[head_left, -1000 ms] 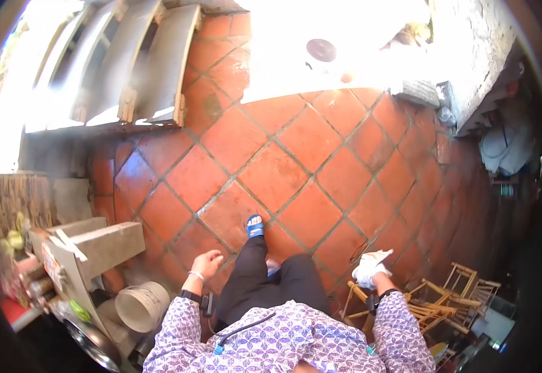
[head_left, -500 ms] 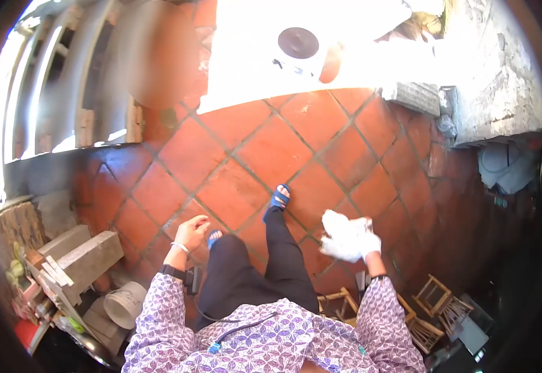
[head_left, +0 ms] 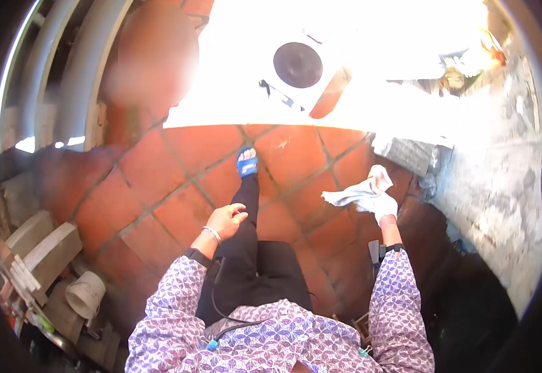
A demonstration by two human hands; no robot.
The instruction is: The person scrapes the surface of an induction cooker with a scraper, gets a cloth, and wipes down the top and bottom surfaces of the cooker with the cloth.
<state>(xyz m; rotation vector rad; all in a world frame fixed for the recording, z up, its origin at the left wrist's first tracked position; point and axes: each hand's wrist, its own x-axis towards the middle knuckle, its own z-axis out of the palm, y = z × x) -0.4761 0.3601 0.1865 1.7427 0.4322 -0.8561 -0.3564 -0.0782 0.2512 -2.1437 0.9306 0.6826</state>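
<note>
Cloth hung bunched in the right hand, right of centre, closed around it; left hand swung loose, empty, fingers half curled

I count two hands of mine: my left hand at about seven o'clock of centre, bare and empty, and my right hand at four o'clock, gripping one white cloth. One blue sandal shows at twelve o'clock. One white bucket sits at eight o'clock. One round dark disc lies at one o'clock.
</note>
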